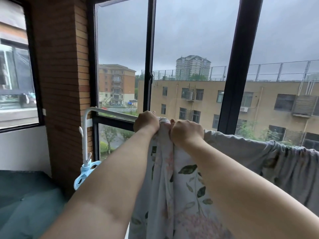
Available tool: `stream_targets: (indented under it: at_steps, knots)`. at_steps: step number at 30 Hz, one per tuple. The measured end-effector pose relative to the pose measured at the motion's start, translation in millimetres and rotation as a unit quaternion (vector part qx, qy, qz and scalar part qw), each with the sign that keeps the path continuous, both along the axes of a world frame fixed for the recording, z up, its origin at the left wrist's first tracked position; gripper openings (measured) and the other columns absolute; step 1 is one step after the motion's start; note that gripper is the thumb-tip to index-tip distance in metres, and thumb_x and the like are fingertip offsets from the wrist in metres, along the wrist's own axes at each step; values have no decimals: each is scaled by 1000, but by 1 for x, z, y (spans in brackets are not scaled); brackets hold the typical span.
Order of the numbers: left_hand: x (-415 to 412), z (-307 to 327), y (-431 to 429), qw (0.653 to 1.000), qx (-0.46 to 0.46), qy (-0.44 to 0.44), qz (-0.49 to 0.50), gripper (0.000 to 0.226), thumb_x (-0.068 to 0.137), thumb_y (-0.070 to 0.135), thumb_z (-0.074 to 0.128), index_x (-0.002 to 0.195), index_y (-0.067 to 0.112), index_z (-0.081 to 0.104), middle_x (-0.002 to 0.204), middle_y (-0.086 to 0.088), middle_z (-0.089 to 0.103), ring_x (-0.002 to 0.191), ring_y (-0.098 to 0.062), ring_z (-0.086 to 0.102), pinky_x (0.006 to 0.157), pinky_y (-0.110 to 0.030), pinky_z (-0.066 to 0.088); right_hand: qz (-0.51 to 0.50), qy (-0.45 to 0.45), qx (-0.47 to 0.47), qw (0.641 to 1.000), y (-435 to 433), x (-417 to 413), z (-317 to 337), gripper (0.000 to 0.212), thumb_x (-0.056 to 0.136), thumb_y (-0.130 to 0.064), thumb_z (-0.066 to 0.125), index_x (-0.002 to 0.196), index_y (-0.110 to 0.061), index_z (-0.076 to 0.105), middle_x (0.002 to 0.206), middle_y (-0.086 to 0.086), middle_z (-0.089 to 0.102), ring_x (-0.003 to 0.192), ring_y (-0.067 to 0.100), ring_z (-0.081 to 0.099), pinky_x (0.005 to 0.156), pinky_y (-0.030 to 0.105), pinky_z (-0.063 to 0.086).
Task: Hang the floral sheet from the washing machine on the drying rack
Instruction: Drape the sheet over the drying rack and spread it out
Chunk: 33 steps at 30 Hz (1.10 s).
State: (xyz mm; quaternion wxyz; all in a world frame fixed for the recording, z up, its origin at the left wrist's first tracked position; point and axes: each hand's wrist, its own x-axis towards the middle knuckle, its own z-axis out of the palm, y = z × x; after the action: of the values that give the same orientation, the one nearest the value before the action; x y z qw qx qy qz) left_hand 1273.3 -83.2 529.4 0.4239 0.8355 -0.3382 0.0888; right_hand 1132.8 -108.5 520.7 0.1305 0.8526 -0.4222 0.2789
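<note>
Your left hand (146, 124) is closed into a fist at the top rail of the drying rack (110, 112), knuckles up, fingers curled round a bunched fold of the floral sheet (183, 190). Your right hand (187, 132) sits just beside it, thumbs nearly touching, and it too is clamped on the gathered cloth. Whether either fist also wraps the rail underneath is hidden by the fabric. The sheet is soft, thin cotton-like cloth, pale grey-white with dark green leaves and faint pink blossoms. It falls in long vertical folds from your fists between your forearms. To the right it lies draped along the rail toward the rack's right end, plain grey side up, its hem puckered into small ruffles. The rack is smooth white tubing. The bare stretch of rail runs left from your left hand to a rounded corner, where it bends down into an upright post. Low on that post hangs a light blue plastic clip hanger (84, 173). Behind stand a ribbed brick pillar (60, 75) and a dark metal window frame (240, 66). A teal padded cushion (25, 204) lies at lower left.
</note>
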Motion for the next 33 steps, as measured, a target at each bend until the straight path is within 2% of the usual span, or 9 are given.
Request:
stream_targets:
  at_steps: [5, 8, 10, 13, 17, 21, 25, 30, 33]
  knots:
    - [-6, 5, 5, 1000, -1, 20, 3, 45, 103, 36, 36, 114, 3, 65, 121, -18, 65, 110, -36, 60, 80, -35, 43, -8, 16, 1, 1000, 7, -13, 6, 58, 103, -47, 16, 107, -19, 66, 102, 8, 70, 77, 25, 53, 66, 35, 39]
    - [-2, 6, 8, 1000, -2, 29, 7, 42, 103, 34, 37, 111, 5, 66, 118, -17, 66, 109, -35, 61, 78, -35, 42, -17, 46, -6, 999, 9, -24, 9, 44, 102, -37, 24, 112, -22, 64, 104, 6, 69, 77, 24, 50, 65, 35, 38]
    - [0, 6, 7, 1000, -1, 29, 12, 41, 102, 33, 38, 110, 5, 66, 117, -17, 66, 108, -35, 61, 79, -35, 43, -25, 42, -8, 999, 8, -34, 10, 38, 99, -31, 30, 107, -23, 67, 100, 5, 70, 77, 24, 53, 66, 33, 40]
    - [-1, 5, 5, 1000, -3, 25, 12, 42, 103, 33, 38, 111, 3, 66, 117, -17, 66, 108, -36, 61, 77, -35, 41, -38, 27, 4, 999, 6, -43, 10, 41, 97, -30, 31, 85, -19, 68, 91, 5, 70, 73, 26, 56, 66, 34, 42]
    - [-5, 5, 2, 1000, -6, 23, 6, 42, 103, 33, 39, 113, 1, 64, 119, -20, 65, 109, -36, 61, 77, -35, 42, -51, 16, 11, 999, 5, -61, 10, 46, 100, -36, 27, 78, -21, 64, 87, 5, 69, 72, 25, 58, 66, 34, 41]
    - [-4, 8, 3, 1000, 10, 13, 14, 42, 103, 32, 41, 115, 0, 64, 122, -20, 64, 112, -37, 60, 79, -35, 43, -68, 26, 10, 997, 8, -82, 14, 37, 102, -32, 33, 78, -22, 60, 93, 6, 69, 75, 27, 54, 68, 34, 41]
    - [1, 8, 6, 1000, 14, 12, 23, 44, 102, 35, 41, 115, 0, 64, 121, -21, 64, 112, -38, 61, 88, -39, 48, -100, 15, 25, 995, 3, -99, 15, 50, 102, -39, 24, 91, -17, 68, 98, 9, 69, 75, 27, 53, 69, 34, 40]
    - [-3, 8, 7, 1000, 6, 15, 8, 39, 101, 31, 42, 110, 2, 65, 117, -20, 66, 107, -37, 62, 86, -39, 51, -122, 8, 16, 992, 1, -115, 13, 54, 101, -44, 19, 78, -15, 59, 83, 7, 63, 73, 27, 56, 67, 33, 40]
    - [-4, 6, 8, 1000, 0, 15, 3, 41, 102, 33, 40, 110, 1, 65, 116, -20, 66, 106, -36, 62, 81, -37, 47, -125, 6, 18, 992, 2, -115, 12, 55, 101, -47, 18, 81, -18, 61, 80, 5, 60, 74, 28, 56, 68, 33, 40]
